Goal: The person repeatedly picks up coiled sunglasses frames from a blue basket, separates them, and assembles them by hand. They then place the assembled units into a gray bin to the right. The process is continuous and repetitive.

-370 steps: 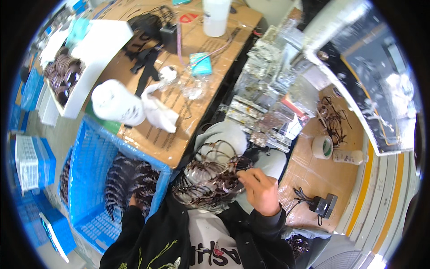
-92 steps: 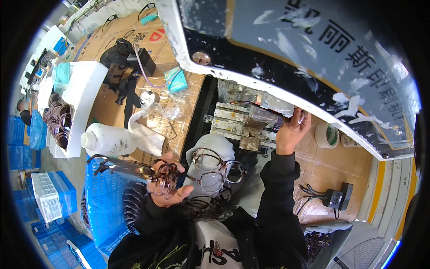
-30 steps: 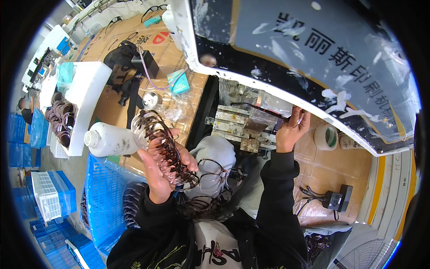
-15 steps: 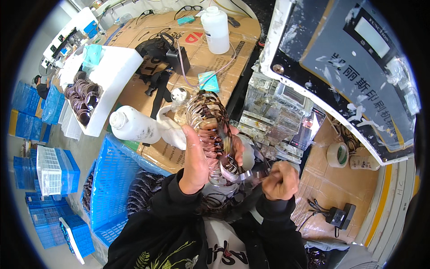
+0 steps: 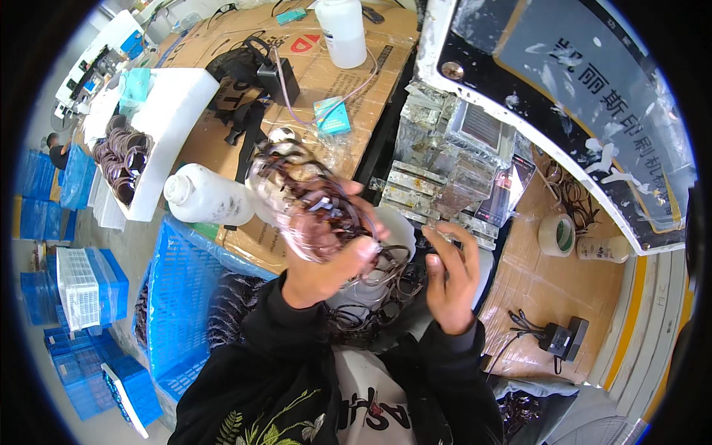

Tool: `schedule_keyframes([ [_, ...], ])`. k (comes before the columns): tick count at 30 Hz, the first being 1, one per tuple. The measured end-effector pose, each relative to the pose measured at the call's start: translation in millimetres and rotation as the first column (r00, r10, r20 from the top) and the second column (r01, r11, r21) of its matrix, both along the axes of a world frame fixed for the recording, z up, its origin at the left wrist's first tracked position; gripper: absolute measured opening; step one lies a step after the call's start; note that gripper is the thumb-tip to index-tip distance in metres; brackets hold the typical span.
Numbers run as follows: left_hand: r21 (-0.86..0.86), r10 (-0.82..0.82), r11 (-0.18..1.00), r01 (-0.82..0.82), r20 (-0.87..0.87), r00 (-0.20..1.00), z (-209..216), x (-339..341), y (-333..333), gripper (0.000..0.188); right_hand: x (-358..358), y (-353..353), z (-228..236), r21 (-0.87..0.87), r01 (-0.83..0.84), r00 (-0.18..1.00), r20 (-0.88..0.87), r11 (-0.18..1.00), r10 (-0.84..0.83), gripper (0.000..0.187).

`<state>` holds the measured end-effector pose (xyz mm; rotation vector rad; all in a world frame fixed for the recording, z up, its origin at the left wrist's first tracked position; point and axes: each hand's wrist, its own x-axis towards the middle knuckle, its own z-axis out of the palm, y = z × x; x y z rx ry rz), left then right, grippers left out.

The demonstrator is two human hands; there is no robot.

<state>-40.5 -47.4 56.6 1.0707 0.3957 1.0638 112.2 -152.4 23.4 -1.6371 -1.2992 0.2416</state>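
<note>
My left hand (image 5: 322, 274) is wrapped round a bundle of brown eyeglass frames (image 5: 308, 196), nested closely together and tilted away to the upper left; motion blurs part of them. To the right, my right hand (image 5: 451, 278) has its fingers apart and holds nothing that I can see. Between and below the hands lie loose dark brown eyeglass frames (image 5: 386, 278), tangled over a pale container whose rim is partly hidden. A white bottle (image 5: 211, 194) lies tilted just beyond the bundle, to the left.
A large grey machine panel (image 5: 564, 96) overhangs the right, above stained metal blocks (image 5: 415, 182). A blue basket (image 5: 182, 304) stands at the left. A white foam box (image 5: 174, 122) holds more eyeglass pieces. A tape roll (image 5: 556, 235) and black adapter (image 5: 564, 339) lie at right.
The bundle in my left hand has tipped and swung to the upper left. My right hand has let go of the eyeglass frame it gripped and its fingers have spread. The view has shifted slightly.
</note>
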Motion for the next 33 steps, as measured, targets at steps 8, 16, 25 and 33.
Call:
schedule_keyframes([
  [8, -0.122, -0.005, 0.993, 0.009, 0.032, 0.999, 0, -24, 20, 0.052, 20, -12, -27, -0.195, -0.108, 0.988, 0.09, 0.975, 0.127, 0.01],
  [16, 0.033, 0.05, 0.999, -0.04, -0.406, 0.912, -18, -19, 41, 0.041, 80, -6, -7, 0.389, 0.184, 0.864, -0.502, 0.903, 0.04, 0.009],
  [25, 0.168, 0.116, 0.983, -0.075, -0.252, 0.961, -71, 14, 14, 0.055, 112, 67, -60, 0.514, 0.372, 0.786, -0.618, 0.773, 0.033, 0.004],
  [33, 0.083, 0.11, 0.992, -0.092, -0.245, 0.963, -65, 8, 9, 0.049, 125, 70, -82, 0.49, 0.476, 0.879, -0.235, 0.73, -0.416, 0.007],
])
